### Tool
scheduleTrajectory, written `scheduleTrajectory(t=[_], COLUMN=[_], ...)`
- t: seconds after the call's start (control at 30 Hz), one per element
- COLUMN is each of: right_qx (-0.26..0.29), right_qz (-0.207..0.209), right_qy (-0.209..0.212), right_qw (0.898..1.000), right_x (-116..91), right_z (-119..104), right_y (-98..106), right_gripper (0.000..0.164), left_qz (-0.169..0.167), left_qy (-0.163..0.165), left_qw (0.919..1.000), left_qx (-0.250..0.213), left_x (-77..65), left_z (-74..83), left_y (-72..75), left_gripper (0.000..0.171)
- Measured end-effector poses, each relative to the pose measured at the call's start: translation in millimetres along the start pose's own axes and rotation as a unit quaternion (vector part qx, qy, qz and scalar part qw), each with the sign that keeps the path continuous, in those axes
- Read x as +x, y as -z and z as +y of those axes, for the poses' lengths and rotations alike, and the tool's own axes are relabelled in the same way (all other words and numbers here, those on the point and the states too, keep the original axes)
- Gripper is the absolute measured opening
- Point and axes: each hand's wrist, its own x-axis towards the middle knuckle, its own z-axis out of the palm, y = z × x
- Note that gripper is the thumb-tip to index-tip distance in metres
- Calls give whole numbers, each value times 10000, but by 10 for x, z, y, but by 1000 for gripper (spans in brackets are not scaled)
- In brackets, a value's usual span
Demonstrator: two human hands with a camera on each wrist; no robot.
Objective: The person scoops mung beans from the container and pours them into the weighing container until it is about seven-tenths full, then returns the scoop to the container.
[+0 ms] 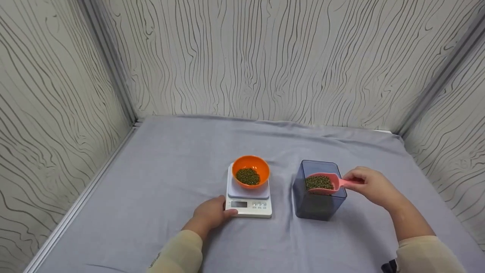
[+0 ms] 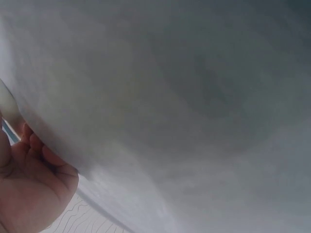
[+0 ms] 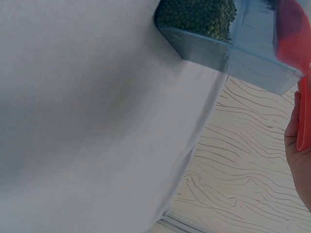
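Note:
My right hand (image 1: 373, 185) pinches the handle of a pink scoop (image 1: 336, 181), heaped with green mung beans (image 1: 319, 182). The scoop is level at the mouth of a clear blue square container (image 1: 320, 207). More beans (image 3: 194, 17) lie in that container in the right wrist view. To its left, an orange bowl (image 1: 259, 163) with some mung beans (image 1: 247, 176) inside sits on a white kitchen scale (image 1: 248, 213). My left hand (image 1: 210, 213) grips the scale's front left corner, thumb over the front, fingers along the side. The scale's display is too small to read.
A grey cloth (image 1: 159, 174) with some creases covers the table. Pale panels with dark wavy lines (image 1: 242, 64) stand behind and on both sides, with grey metal posts (image 1: 110, 60) at the corners.

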Motion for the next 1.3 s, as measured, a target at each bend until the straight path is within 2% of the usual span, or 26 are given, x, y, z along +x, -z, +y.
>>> scheduleTrajectory(t=[0.13, 0.27, 0.53, 0.83, 1.07, 1.3], right_qx=[225, 451, 889, 1820, 2286, 2227], right_qz=[96, 103, 246, 490, 587, 624], right_qy=[-38, -261, -560, -550, -451, -475], right_qw=[9997, 9986, 9942, 9805, 9707, 9717], right_x=[-41, -78, -120, -108, -120, -117], right_z=[38, 88, 160, 180, 189, 158], right_y=[23, 23, -66, -243, -292, -289], right_gripper=[13, 17, 26, 28, 28, 29], left_qz=[3, -10, 8, 11, 61, 76], left_qy=[-31, -8, -31, -18, -65, -47], left_qw=[10000, 10000, 10000, 10000, 9999, 9999], left_qx=[-22, -66, -71, -5, -80, -109], left_x=[-8, -12, -16, 8, 5, 1], left_z=[5, 5, -1, -15, -21, -19], left_y=[15, 13, 18, -5, -19, -11], left_gripper=[52, 52, 52, 54, 49, 47])
